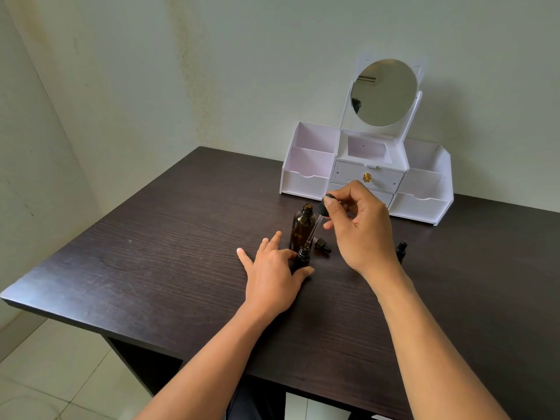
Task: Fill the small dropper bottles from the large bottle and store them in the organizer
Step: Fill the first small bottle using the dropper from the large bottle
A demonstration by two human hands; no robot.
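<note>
A large amber bottle (302, 227) stands uncapped at the middle of the dark table (169, 237). Just in front of it is a small dark dropper bottle (303, 258), pinched between the thumb and index finger of my left hand (271, 275). My right hand (357, 225) squeezes the black bulb of a long glass dropper (315, 225), whose tip points into the small bottle's mouth. A small dropper cap (322, 246) lies on the table beside the big bottle. Another small capped bottle (401, 251) stands right of my right wrist. The white organizer (306, 180) sits behind.
The organizer has open side compartments, two middle drawers and a round mirror (384, 92) on top, against the back wall. The table's left edge drops to a tiled floor (45, 359). Walls close in at the back and left.
</note>
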